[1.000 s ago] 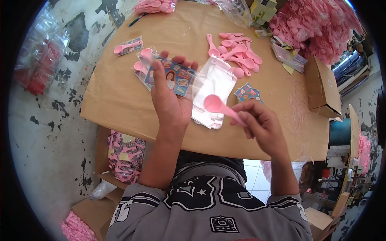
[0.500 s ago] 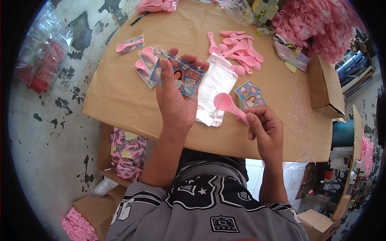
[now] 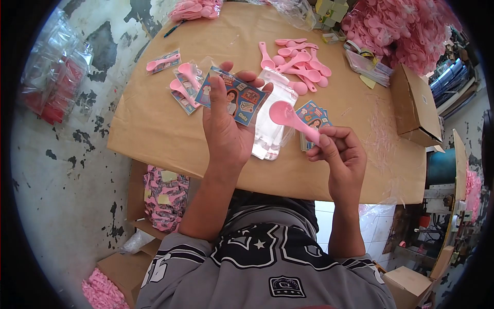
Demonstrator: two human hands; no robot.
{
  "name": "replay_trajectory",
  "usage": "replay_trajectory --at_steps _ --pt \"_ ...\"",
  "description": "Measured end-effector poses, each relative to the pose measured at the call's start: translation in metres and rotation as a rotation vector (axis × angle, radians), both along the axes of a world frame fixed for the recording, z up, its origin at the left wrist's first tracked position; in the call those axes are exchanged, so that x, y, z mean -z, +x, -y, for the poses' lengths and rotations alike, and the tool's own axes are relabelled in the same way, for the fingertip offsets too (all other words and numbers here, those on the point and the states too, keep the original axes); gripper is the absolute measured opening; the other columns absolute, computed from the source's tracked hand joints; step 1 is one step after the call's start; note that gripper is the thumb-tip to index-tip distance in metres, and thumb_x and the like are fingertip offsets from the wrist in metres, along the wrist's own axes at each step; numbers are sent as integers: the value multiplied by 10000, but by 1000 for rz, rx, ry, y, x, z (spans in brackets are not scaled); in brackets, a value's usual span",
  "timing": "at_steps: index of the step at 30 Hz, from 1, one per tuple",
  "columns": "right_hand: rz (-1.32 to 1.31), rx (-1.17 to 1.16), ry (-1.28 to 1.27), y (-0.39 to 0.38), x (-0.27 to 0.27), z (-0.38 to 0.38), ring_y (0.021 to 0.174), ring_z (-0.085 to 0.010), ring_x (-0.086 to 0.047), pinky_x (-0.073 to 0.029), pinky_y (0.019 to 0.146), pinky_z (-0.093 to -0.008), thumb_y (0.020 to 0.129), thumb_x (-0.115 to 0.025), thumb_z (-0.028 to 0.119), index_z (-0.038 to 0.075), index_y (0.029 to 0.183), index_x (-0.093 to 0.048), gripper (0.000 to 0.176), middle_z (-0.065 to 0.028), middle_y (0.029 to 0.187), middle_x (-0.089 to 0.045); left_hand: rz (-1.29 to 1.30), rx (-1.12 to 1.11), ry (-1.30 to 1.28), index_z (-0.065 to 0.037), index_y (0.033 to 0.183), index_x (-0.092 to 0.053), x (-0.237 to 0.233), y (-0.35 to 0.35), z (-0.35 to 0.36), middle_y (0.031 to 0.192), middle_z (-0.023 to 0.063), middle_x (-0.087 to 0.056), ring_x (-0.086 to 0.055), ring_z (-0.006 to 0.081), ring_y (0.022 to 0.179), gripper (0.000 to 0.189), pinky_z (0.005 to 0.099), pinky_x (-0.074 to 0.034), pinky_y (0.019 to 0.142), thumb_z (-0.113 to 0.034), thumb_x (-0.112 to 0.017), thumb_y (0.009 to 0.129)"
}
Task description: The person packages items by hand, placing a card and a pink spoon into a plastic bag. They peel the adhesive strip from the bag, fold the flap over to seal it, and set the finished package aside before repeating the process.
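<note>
My left hand (image 3: 226, 129) holds a blue printed card (image 3: 234, 98) up over the table, thumb across its left part. The card seems to be in a clear plastic bag, though the bag's edges are hard to make out. In my right hand (image 3: 342, 154) a pink plastic spoon (image 3: 283, 112) is pinched by the handle end, bowl pointing left toward the card. Between the hands lies a stack of clear plastic bags (image 3: 267, 136). A pile of blue cards (image 3: 311, 116) sits behind the spoon, and loose pink spoons (image 3: 298, 62) are heaped farther back.
Bagged cards with spoons (image 3: 185, 85) lie on the left of the brown-covered table (image 3: 159, 134). A large bundle of pink spoons (image 3: 396, 31) and a cardboard box (image 3: 417, 105) stand at the right. Below on the left is a box of packed spoons (image 3: 164, 198).
The spoon in my right hand has moved up and slightly left, closer to the card. My left hand has shifted a little and the card shows more fully.
</note>
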State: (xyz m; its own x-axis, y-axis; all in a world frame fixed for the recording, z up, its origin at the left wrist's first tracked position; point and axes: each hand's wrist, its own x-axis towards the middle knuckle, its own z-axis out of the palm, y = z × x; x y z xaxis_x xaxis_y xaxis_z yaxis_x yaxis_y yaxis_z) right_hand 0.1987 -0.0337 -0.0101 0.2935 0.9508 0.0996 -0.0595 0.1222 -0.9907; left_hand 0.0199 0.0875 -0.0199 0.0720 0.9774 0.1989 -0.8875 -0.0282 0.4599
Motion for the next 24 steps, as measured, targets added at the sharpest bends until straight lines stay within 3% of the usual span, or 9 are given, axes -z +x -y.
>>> replay_trajectory --at_steps 3,6,10,13,19,22,24 --pt "-6 2 -6 -5 4 1 870 -138 -700 -570 790 -265 1040 -645 90 -49 1169 -624 190 -108 1009 -719 27 35 -21 -54 1369 -470 0 9 2 1097 148 -696 -702 230 1020 460 526 -584 1010 -395 -568 1078" --pt "-63 -37 -11 -11 4 0 921 -147 -701 -569 832 -274 1042 -639 79 -51 1179 -619 191 -117 1054 -717 4 111 -22 -86 1371 -499 0 14 4 1100 114 -679 -683 226 1033 425 545 -540 1063 -393 -558 1082" --pt "-197 -141 -3 -20 -2 -2 938 -155 -703 -570 857 -283 1046 -616 47 -56 1232 -593 214 -140 1139 -705 15 203 -72 -101 1402 -476 5 22 6 1067 84 -655 -677 205 1012 466 542 -559 1037 -436 -538 1084" --pt "-159 -169 34 -20 0 -6 938 -131 -683 -550 829 -264 1034 -623 19 -39 1221 -567 204 -111 1113 -688 9 293 -97 -104 1408 -473 6 25 9 1064 75 -654 -681 197 1002 488 534 -578 1013 -454 -545 1076" --pt "62 50 153 -24 25 -24 868 -74 -572 -484 756 -229 932 -723 -7 30 1118 -541 263 -6 1068 -594 78 414 -149 -95 1396 -482 11 28 14 1089 86 -670 -693 206 1010 462 492 -612 959 -430 -542 1083" --pt "126 91 157 -27 23 -28 873 -96 -558 -492 758 -241 864 -759 -18 31 1196 -552 394 -23 1077 -584 156 498 -117 -84 1395 -482 17 25 13 1133 123 -669 -698 246 1055 402 451 -606 970 -360 -521 1105" --pt "333 164 279 -29 21 -31 942 -150 -577 -504 784 -274 821 -786 -21 73 1261 -584 492 -57 1114 -607 110 476 -139 -69 1401 -473 11 25 14 1183 146 -667 -686 267 1116 406 443 -597 986 -345 -520 1106"
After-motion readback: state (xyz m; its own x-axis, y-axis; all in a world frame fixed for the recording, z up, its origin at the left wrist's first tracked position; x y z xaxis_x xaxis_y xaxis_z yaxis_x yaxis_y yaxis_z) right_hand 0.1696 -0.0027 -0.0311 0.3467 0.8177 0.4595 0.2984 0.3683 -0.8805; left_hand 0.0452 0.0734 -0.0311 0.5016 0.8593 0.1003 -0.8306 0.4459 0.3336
